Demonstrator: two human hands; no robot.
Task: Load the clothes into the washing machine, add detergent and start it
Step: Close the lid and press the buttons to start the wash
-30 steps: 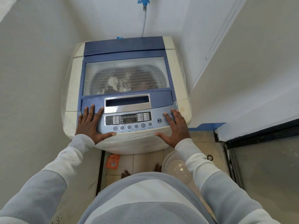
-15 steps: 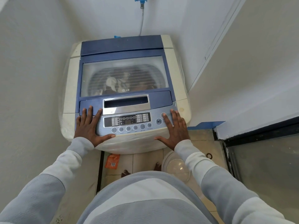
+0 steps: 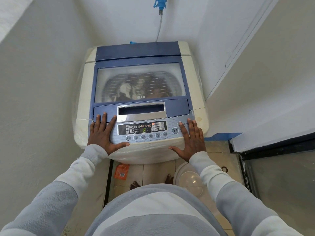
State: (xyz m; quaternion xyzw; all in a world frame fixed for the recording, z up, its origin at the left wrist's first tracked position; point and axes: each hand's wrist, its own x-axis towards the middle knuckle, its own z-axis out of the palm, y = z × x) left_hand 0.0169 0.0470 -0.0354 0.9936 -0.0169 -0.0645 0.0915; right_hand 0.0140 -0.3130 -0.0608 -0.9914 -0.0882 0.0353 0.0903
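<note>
A top-loading washing machine (image 3: 196,92) with a blue lid stands in a narrow alcove. Its lid (image 3: 139,65) is down, and clothes (image 3: 127,90) show through the clear window. The control panel (image 3: 144,130) is lit, with green and red lights on its display. My left hand (image 3: 102,133) rests flat on the panel's left end, fingers straight. My right hand (image 3: 191,138) lies flat on the right end, its fingertips beside the power button (image 3: 179,124) and the start/pause button (image 3: 175,130).
White walls close in on the left and right. A blue tap (image 3: 160,4) with a hose sits on the back wall. On the tiled floor lie an orange sachet (image 3: 121,172) and a white bucket with a clear lid (image 3: 190,182). A dark-framed glass door (image 3: 272,167) is at the right.
The panel's display has lit up. Both hands stay flat on the panel's ends; the view has shifted slightly.
</note>
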